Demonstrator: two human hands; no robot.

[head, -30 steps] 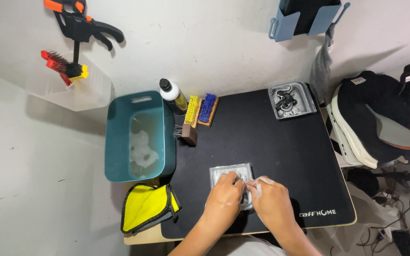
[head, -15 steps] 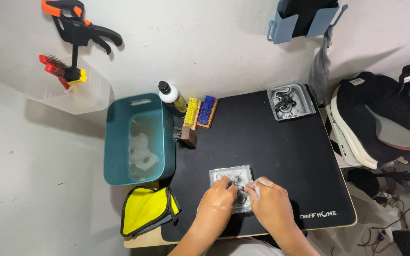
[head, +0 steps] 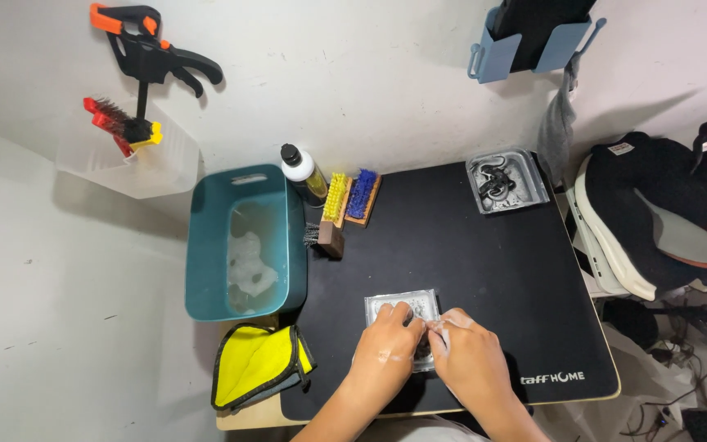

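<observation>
Soapy hands, left (head: 388,352) and right (head: 470,358), fingers curled together over a clear tray (head: 402,304), gripping something small, unidentifiable

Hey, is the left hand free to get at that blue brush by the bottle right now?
Probably yes: bare black mat lies between the left hand and the blue brush, though that hand is busy at the small clear tray.

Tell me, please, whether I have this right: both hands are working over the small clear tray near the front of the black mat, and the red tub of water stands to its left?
Not quite: the tub is teal, not red, as the head view shows. The rest holds: the left hand and right hand are over the small clear tray near the front of the black mat, with the tub of water to its left.
</observation>
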